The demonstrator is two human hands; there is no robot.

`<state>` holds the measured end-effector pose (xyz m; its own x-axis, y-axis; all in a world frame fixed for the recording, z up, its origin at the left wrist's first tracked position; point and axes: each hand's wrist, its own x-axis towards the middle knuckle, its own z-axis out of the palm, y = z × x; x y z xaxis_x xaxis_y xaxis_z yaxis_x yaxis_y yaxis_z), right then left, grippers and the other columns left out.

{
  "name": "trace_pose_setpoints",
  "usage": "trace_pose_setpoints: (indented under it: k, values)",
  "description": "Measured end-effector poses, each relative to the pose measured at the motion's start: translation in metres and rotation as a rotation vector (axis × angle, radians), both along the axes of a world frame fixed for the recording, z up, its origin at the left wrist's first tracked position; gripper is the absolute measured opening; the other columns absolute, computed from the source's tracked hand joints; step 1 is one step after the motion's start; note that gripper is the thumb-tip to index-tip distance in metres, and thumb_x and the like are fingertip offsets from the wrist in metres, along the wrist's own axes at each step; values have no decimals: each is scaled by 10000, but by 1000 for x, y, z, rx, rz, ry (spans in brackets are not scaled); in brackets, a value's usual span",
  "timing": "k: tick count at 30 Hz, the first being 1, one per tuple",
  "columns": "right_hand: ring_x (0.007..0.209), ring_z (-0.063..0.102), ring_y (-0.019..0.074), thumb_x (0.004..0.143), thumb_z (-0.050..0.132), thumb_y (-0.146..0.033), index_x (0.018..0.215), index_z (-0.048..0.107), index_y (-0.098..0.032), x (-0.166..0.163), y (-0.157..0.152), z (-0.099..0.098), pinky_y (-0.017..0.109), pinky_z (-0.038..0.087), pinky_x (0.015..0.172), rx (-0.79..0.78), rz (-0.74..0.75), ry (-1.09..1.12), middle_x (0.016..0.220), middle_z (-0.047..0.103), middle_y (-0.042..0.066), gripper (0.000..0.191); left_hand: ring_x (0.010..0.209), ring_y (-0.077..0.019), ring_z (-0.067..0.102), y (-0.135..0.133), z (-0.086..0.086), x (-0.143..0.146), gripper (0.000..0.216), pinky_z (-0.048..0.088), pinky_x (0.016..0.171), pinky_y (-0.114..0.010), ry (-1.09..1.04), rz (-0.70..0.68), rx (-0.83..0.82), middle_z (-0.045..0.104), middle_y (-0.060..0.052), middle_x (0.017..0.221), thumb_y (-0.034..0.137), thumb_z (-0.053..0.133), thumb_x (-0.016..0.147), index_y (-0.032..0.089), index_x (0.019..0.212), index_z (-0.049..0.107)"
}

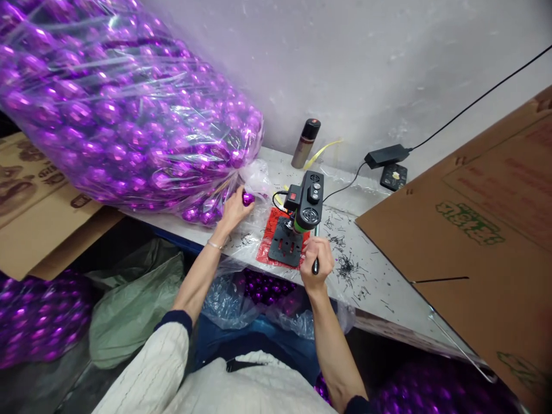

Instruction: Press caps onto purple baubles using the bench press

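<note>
My left hand (234,208) is closed on a shiny purple ball (248,199), beside the gathered mouth of a large clear bag (142,121) packed with such balls. A fist of my right hand (318,259) wraps round a black handle (315,266); a thin rod shows just above the fist, and where it attaches is hidden. Between my hands stands a small black machine (311,201) with round vents and knobs, on a slotted black base plate (285,244). Under that plate lies a red sheet (266,241).
Behind the machine stand a spray can (306,144) and a black power adapter (387,155) with its cable. Dark clippings (346,264) litter the white table (379,276). A cardboard box (487,230) rises at right. Below the table edge, an open plastic bag (233,299) holds purple balls.
</note>
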<state>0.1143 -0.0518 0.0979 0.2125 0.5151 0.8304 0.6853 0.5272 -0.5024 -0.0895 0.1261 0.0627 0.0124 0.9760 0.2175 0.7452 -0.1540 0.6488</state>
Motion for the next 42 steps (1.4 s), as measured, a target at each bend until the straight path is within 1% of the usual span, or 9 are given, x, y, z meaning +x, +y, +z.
trace_pose_setpoints:
  k: [4, 7, 9, 11, 14, 18, 22, 35, 42]
  values:
    - [665, 567, 143, 953, 415, -162, 684, 489, -221, 0, 2, 11, 305, 447, 654, -18, -22, 12, 674, 561, 3, 285, 1016, -247, 678, -71, -10, -10, 604, 541, 930, -393, -569, 14, -27, 701, -101, 1145, 525, 739, 771, 190, 1255, 602]
    - [656, 552, 139, 957, 421, -175, 677, 483, -221, 2, 4, 21, 302, 435, 647, -33, -21, 35, 664, 548, 0, 290, 923, -216, 703, -116, -31, 11, 711, 584, 799, -340, -994, -61, -266, 716, -118, 1097, 636, 740, 723, 158, 1229, 596]
    - [654, 540, 134, 955, 434, -172, 675, 478, -221, 4, 6, 26, 295, 425, 642, -31, -14, 33, 654, 533, -5, 287, 919, -220, 708, -132, -45, 34, 710, 587, 803, -350, -1104, -120, -395, 723, -126, 1077, 652, 735, 723, 148, 1207, 607]
    - [645, 527, 129, 953, 439, -171, 672, 473, -219, 5, 6, 30, 291, 416, 638, -35, -11, 17, 646, 523, -9, 287, 964, -228, 702, -136, -56, 56, 663, 571, 861, -367, -1080, -152, -408, 724, -120, 1082, 646, 718, 751, 156, 1188, 625]
    - [644, 522, 125, 957, 424, -171, 674, 472, -218, 6, 5, 32, 288, 413, 636, -53, -16, -14, 651, 525, -6, 291, 1040, -242, 673, -131, -64, 77, 598, 524, 945, -396, -843, -125, -251, 713, -106, 1102, 620, 702, 789, 178, 1187, 646]
    - [663, 530, 129, 959, 412, -166, 710, 495, -214, 7, 3, 28, 286, 428, 642, -58, -22, -53, 668, 540, 4, 268, 1077, -269, 634, -126, -69, 85, 521, 444, 1007, -456, -403, -82, -65, 699, -99, 1064, 539, 721, 820, 220, 1227, 659]
    - [677, 535, 135, 958, 409, -162, 727, 502, -213, 7, 2, 24, 290, 437, 651, -59, -14, -59, 685, 552, 13, 254, 1203, -294, 571, -127, -73, 86, 520, 381, 1036, -470, -215, -146, 8, 652, -128, 1227, 512, 700, 851, 225, 1280, 629]
    - [677, 564, 143, 953, 418, -162, 735, 498, -224, 7, 1, 20, 300, 446, 648, -65, -24, -65, 696, 569, 13, 240, 1179, -312, 570, -119, -51, 85, 504, 331, 1073, -526, -64, -370, 48, 680, -132, 1174, 520, 662, 875, 188, 1247, 588]
    - [692, 584, 149, 943, 427, -150, 772, 534, -219, 7, -1, 21, 302, 457, 660, -59, -24, -77, 724, 597, 21, 214, 1222, -294, 581, -119, -60, 98, 576, 455, 1029, -452, -237, -382, 72, 608, -158, 1299, 482, 659, 882, 176, 1346, 510]
